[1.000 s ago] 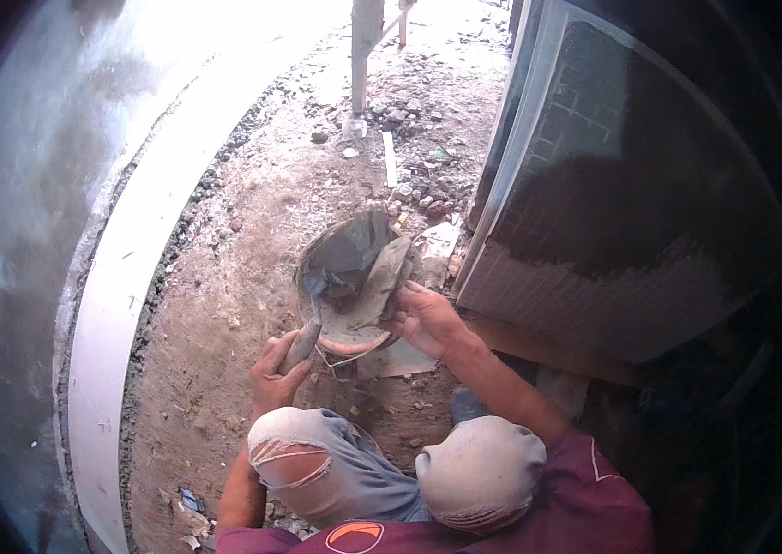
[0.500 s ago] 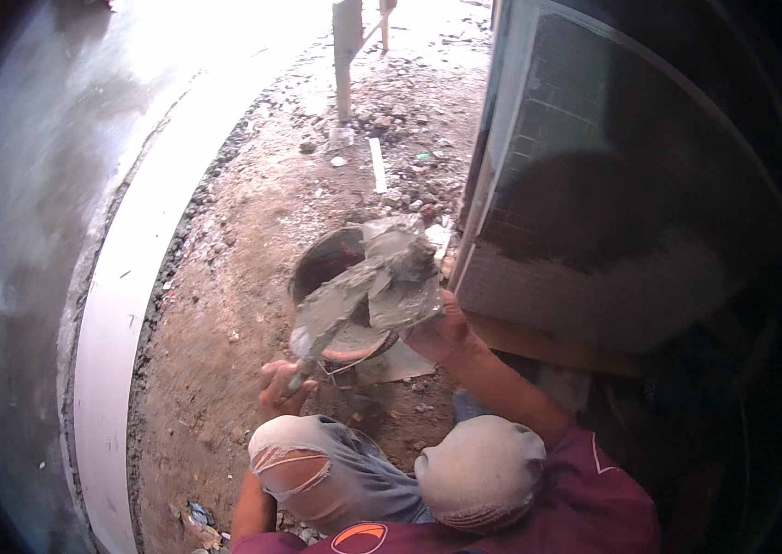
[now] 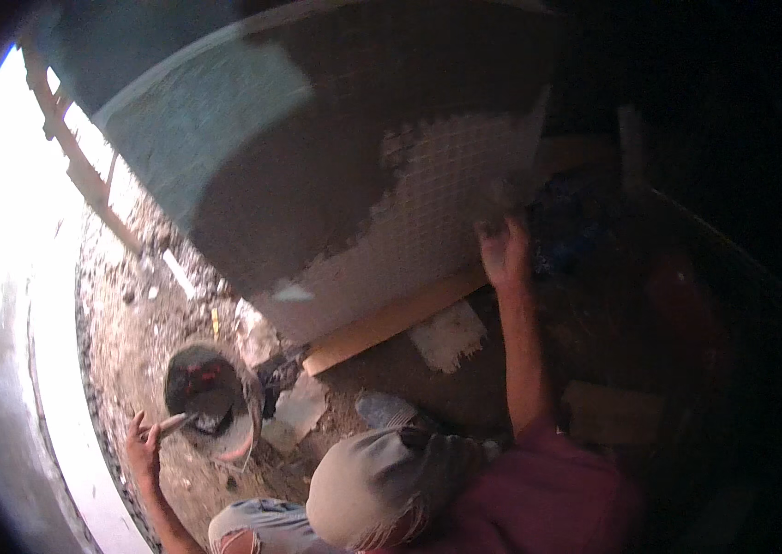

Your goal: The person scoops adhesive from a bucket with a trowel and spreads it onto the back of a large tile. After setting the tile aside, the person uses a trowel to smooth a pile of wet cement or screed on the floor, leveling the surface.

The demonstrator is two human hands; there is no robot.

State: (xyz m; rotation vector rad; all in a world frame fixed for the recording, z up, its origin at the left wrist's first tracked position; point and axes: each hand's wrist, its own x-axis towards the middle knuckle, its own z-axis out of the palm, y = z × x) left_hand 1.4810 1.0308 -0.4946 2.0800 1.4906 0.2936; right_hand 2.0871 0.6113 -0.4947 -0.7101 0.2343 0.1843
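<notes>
My left hand [image 3: 144, 450] grips the pale handle of a trowel [image 3: 173, 424] at the left side of a bucket [image 3: 251, 420]. The trowel's blade end points into the bucket and is hard to make out there. My right hand [image 3: 505, 251] is raised at the panel, its fingers closed on a flat plastering trowel that is dark and blurred in the shade. Grey wet mortar [image 3: 294, 189] covers much of the panel's middle. A grid-patterned surface [image 3: 451, 175] shows uncovered beside it, close to my right hand.
A wooden board [image 3: 400, 319] runs along the panel's foot. On the dirt lie a pale flat piece [image 3: 451, 337], a sheet [image 3: 297, 411] beside the bucket and a white strip [image 3: 179, 274]. Wooden posts [image 3: 86, 180] stand far left. My knees are close below; deep shadow fills the right.
My view has swung right towards the panel. My right hand has moved from above the bucket up to the panel. The left hand's trowel has come off the mortar-laden tool and lowered to the bucket.
</notes>
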